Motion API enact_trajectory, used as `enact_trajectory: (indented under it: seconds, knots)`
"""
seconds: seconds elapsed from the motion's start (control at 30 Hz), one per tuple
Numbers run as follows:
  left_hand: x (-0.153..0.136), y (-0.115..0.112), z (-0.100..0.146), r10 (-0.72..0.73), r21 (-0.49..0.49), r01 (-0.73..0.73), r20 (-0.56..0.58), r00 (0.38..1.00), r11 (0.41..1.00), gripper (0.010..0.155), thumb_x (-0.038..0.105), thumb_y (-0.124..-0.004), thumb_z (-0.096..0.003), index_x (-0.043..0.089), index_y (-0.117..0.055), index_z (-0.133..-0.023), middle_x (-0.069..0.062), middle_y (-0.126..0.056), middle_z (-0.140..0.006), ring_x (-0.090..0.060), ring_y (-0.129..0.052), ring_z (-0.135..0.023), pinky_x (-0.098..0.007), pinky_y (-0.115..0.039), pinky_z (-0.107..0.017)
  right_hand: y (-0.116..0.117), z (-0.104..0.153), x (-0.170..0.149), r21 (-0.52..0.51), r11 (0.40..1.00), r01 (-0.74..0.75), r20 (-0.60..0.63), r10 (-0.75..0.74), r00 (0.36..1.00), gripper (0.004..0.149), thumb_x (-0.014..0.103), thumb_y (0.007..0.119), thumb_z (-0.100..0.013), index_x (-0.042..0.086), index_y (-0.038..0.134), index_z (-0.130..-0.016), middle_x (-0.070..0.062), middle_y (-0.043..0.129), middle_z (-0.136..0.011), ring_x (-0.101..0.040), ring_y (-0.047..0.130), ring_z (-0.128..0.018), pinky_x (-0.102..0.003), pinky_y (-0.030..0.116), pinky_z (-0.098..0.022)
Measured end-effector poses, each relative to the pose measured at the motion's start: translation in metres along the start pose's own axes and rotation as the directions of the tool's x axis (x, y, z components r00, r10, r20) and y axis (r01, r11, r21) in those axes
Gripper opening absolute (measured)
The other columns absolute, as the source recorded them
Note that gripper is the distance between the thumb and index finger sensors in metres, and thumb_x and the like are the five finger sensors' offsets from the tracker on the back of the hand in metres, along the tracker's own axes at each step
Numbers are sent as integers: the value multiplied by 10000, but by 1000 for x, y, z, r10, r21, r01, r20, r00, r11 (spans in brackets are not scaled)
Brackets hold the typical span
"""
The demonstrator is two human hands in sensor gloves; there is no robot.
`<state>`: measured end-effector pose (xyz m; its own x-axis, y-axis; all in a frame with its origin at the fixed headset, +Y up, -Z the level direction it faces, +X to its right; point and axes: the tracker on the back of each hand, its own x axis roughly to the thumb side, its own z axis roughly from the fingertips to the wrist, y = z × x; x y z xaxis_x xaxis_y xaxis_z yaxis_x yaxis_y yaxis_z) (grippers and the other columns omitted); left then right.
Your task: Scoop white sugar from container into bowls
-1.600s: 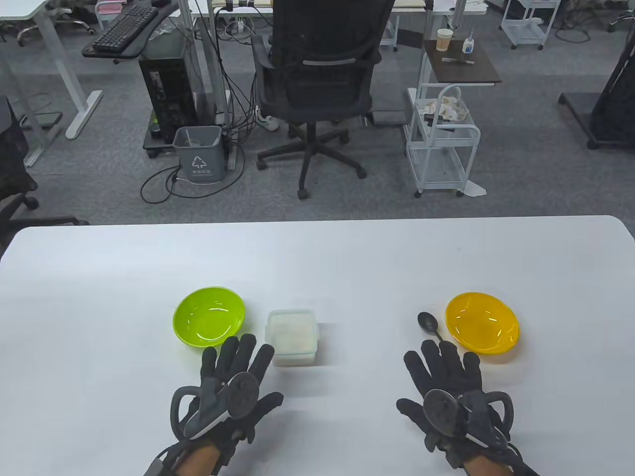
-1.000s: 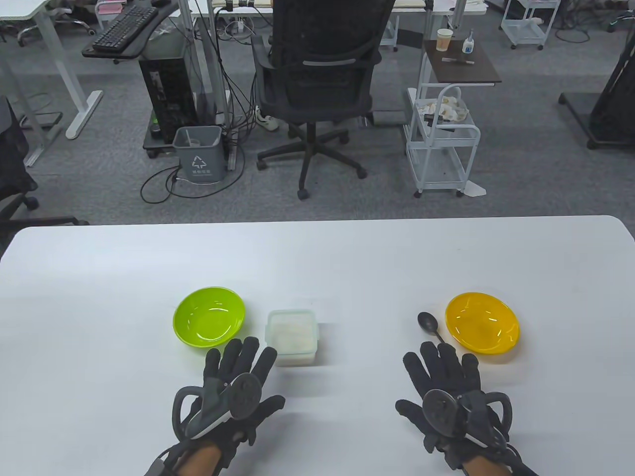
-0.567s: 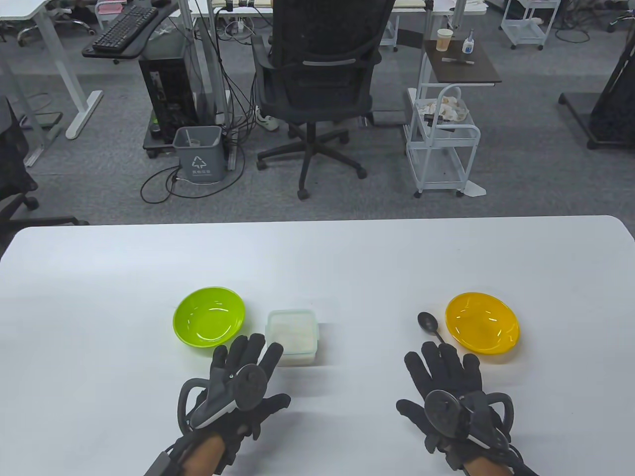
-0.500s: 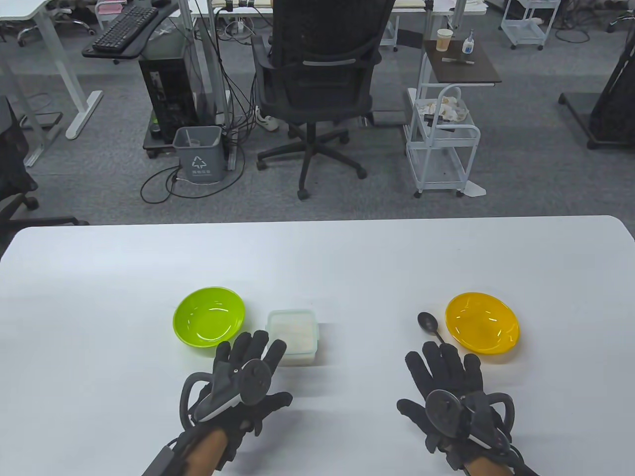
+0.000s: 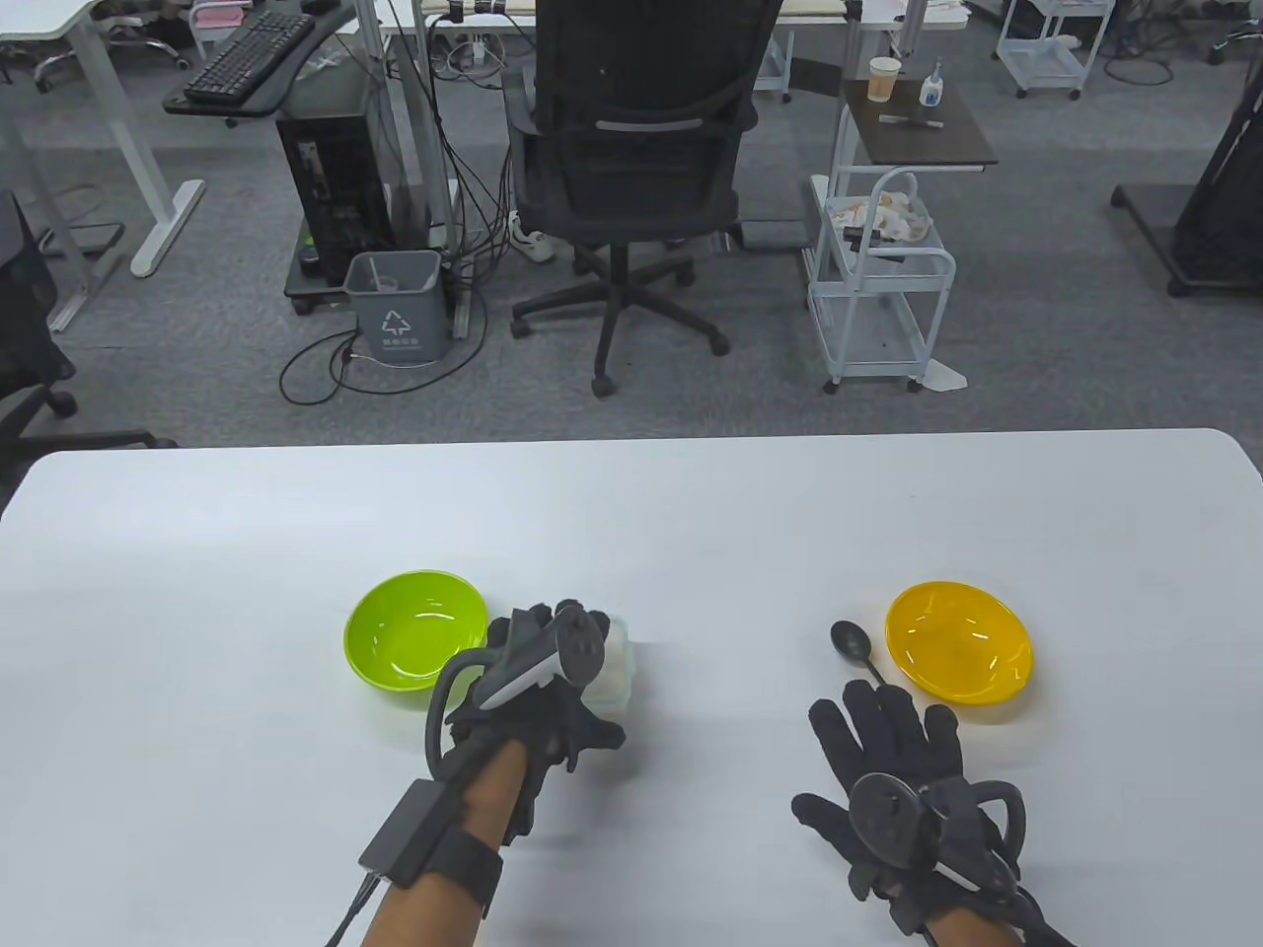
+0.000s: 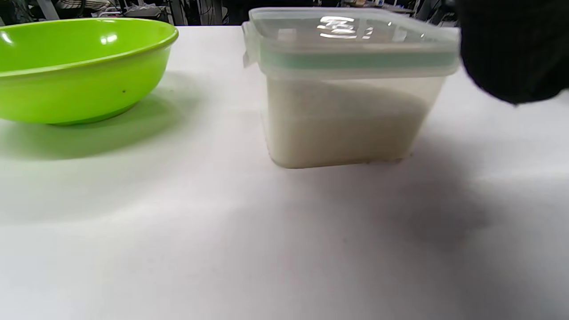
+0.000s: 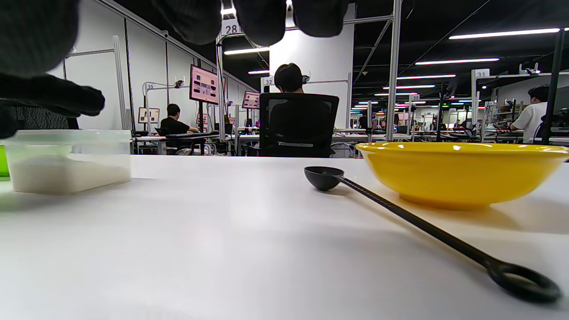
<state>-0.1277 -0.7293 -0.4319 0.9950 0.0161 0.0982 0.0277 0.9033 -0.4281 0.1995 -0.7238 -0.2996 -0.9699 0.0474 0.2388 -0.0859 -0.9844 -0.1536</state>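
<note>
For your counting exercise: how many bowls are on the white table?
2. A lime-green plastic bowl sits left of the lidded clear sugar container; an orange-yellow plastic bowl sits at the right, beside the black spoon. None appears hidden.

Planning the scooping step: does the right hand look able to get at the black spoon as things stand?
Probably yes. The right hand lies flat on the table, holding nothing, and the black spoon lies just ahead of its fingertips beside the yellow bowl, with nothing between them.
</note>
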Motion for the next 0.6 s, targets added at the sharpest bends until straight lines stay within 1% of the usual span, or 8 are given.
enact_trajectory:
  seconds: [0.1,0.13,0.17,0.2,0.23,0.33,0.6]
  knots:
    - [-5,0,-17,-10,-57,8,-38,999,998,1173,744,-879,-306,500,-59,-1108,182,18,-1249,-189,-58,-1259,-531,-56,-886,0,0,-1,0,1000,2,-4,-2,1000,823,722,703,-424,386,395,-1109,-77,320,-1223,-395,368,-1150,-664,301,-787]
    - [-7,-1,-21,-4,-72,1,-47,999,997,1188,739,-887,-304,497,-42,-1103,184,29,-1243,-185,-3,-1255,-528,-45,-884,0,0,-1,-1,1000,4,-5,-4,1000,823,721,703,-424,385,395,-1110,-78,320,-1224,-393,368,-1151,-663,300,-789]
    - [-9,-2,-24,-2,-84,-2,-47,999,996,1194,734,-892,-306,494,-33,-1099,182,62,-1239,-183,7,-1252,-524,-41,-883,0,0,-1,-1,1000,6,-5,-6,1000,822,722,703,-424,387,395,-1109,-80,321,-1223,-395,369,-1150,-662,302,-788]
    - [-12,-4,-28,-6,-92,1,-45,999,996,1193,726,-898,-309,492,-37,-1100,184,21,-1245,-177,-25,-1253,-523,-41,-883,0,0,-1,-1,1000,7,-4,-7,1000,823,722,703,-424,385,397,-1110,-79,320,-1224,-394,369,-1150,-663,302,-788]
    - [-13,-5,-30,-11,-100,7,-44,999,995,1193,724,-900,-310,501,-26,-1091,196,44,-1240,-168,-25,-1254,-522,-45,-886,0,0,-1,-1,1000,8,-3,-8,1000,823,722,703,-424,386,396,-1110,-79,323,-1223,-395,370,-1150,-663,301,-789]
    - [-14,-8,-30,-26,-36,25,-44,999,999,1171,717,-900,-316,520,-45,-1091,236,-13,-1253,-117,-105,-1275,-516,-87,-905,0,0,-1,2,1000,13,-3,-13,1000,824,721,703,-424,385,395,-1110,-77,323,-1224,-394,370,-1150,-663,301,-788]
    - [-13,-9,-29,-30,21,31,-29,999,999,1156,697,-929,-300,498,-136,-1118,217,-113,-1275,-108,-232,-1281,-454,-169,-942,2,-1,-1,11,1000,13,-7,-13,1000,821,719,703,-425,384,398,-1110,-78,326,-1223,-394,373,-1150,-663,302,-789]
